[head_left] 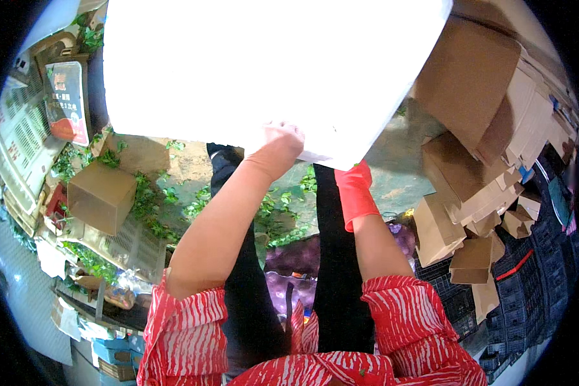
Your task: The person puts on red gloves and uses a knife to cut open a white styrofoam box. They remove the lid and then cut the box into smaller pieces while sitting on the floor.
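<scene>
A large white panel or box [260, 67], bleached out by glare, fills the upper middle of the view. My bare left hand [281, 140] grips its near edge, the knuckles on top. At the near right corner is my right hand [355, 176] in a red glove, its fingers partly hidden behind that corner as it holds on. Glare hides whether the white thing is a flat panel or one side of a box. Under it, my legs in black trousers [340, 270] stand apart over a floor strewn with green leafy sprigs [270, 205].
Open cardboard boxes [468, 77] are piled at the right, above black plastic crates [526, 289]. On the left are a small cardboard box [101, 197], pale slatted crates [21, 130] and a dark sign [67, 102] bearing writing. A purple bag or sheet [292, 260] lies between and behind my legs.
</scene>
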The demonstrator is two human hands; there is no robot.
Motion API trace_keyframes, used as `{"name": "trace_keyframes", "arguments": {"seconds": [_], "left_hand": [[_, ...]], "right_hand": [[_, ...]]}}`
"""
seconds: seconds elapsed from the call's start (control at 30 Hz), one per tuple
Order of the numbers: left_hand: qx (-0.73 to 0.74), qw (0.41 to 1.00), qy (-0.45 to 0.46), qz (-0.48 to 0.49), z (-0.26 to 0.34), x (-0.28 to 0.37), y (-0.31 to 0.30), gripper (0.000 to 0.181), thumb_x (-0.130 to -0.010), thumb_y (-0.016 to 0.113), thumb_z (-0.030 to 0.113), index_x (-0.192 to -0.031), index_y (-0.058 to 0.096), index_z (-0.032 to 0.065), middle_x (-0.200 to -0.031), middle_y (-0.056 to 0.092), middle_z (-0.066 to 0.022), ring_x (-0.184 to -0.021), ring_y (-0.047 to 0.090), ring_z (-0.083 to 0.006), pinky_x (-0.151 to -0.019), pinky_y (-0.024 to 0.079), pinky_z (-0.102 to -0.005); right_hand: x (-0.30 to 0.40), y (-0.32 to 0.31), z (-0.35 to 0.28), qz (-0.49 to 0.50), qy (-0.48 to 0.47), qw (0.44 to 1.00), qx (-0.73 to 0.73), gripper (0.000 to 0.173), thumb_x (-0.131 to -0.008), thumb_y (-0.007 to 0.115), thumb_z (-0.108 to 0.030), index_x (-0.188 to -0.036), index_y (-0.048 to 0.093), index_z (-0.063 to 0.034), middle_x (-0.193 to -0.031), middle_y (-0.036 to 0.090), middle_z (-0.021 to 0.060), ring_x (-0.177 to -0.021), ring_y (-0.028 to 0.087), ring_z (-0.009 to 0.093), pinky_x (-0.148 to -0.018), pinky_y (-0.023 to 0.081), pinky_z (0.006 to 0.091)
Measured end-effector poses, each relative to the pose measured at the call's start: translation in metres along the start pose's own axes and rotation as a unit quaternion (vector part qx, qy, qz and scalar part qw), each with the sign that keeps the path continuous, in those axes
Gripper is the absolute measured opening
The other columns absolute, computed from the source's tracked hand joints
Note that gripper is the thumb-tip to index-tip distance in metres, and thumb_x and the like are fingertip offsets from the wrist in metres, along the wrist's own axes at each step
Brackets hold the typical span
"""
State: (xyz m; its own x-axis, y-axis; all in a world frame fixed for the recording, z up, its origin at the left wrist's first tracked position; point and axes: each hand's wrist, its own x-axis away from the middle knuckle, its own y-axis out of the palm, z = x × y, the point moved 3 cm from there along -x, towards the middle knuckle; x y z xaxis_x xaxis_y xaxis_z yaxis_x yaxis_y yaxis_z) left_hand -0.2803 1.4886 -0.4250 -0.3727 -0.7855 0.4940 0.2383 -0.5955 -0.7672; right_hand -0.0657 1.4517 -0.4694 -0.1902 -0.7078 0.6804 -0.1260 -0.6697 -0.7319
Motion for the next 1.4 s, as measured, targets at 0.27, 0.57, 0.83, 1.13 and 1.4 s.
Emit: {"name": "trace_keyframes", "arguments": {"seconds": [0.27,0.57,0.83,1.13,1.4], "left_hand": [[0.053,0.991,-0.029,-0.121,-0.001,0.001,0.001,0.025,-0.064,0.057,0.008,-0.088,0.058,0.0032,-0.084,0.059,-0.0093,-0.082,0.058,-0.0220,-0.073,0.046,-0.0311],[0.015,0.999,0.028,0.006,0.005,0.000,0.000,0.026,-0.060,0.058,0.008,-0.084,0.056,0.0007,-0.086,0.058,-0.0106,-0.086,0.057,-0.0216,-0.073,0.047,-0.0305],[-0.022,0.998,0.012,0.051,0.008,0.001,-0.003,0.023,-0.060,0.056,0.006,-0.083,0.058,0.0016,-0.084,0.059,-0.0094,-0.083,0.060,-0.0220,-0.075,0.047,-0.0313],[0.018,0.999,-0.031,0.037,0.003,0.002,-0.010,0.024,-0.057,0.057,0.002,-0.081,0.058,0.0049,-0.082,0.059,-0.0062,-0.071,0.058,-0.0213,-0.065,0.048,-0.0296],[0.021,1.000,-0.008,0.021,0.002,0.003,-0.010,0.025,-0.057,0.058,0.004,-0.083,0.058,0.0043,-0.085,0.059,-0.0066,-0.076,0.059,-0.0198,-0.067,0.048,-0.0289]], "right_hand": [[0.005,-0.010,0.000,-0.270,0.095,0.859,-0.425,0.031,-0.077,0.057,-0.025,-0.096,0.055,-0.0003,-0.076,0.061,0.0090,-0.058,0.058,0.016,-0.043,0.044,0.0241],[-0.043,0.051,0.005,-0.114,0.183,0.652,-0.727,0.043,-0.087,0.043,-0.025,-0.122,0.037,0.0000,-0.111,0.050,0.0149,-0.090,0.055,0.021,-0.071,0.048,0.0306],[-0.052,0.058,0.026,-0.159,0.202,0.569,-0.781,0.043,-0.088,0.042,-0.024,-0.123,0.036,-0.0001,-0.115,0.047,0.0150,-0.094,0.053,0.021,-0.074,0.047,0.0309],[-0.063,0.053,0.022,-0.176,0.186,0.513,-0.819,0.042,-0.089,0.041,-0.023,-0.124,0.035,-0.0002,-0.119,0.044,0.0151,-0.099,0.051,0.022,-0.078,0.046,0.0312],[-0.029,0.060,0.026,-0.191,0.213,0.547,-0.787,0.040,-0.087,0.042,-0.021,-0.121,0.037,0.0001,-0.113,0.046,0.0155,-0.094,0.051,0.022,-0.074,0.045,0.0318]]}}
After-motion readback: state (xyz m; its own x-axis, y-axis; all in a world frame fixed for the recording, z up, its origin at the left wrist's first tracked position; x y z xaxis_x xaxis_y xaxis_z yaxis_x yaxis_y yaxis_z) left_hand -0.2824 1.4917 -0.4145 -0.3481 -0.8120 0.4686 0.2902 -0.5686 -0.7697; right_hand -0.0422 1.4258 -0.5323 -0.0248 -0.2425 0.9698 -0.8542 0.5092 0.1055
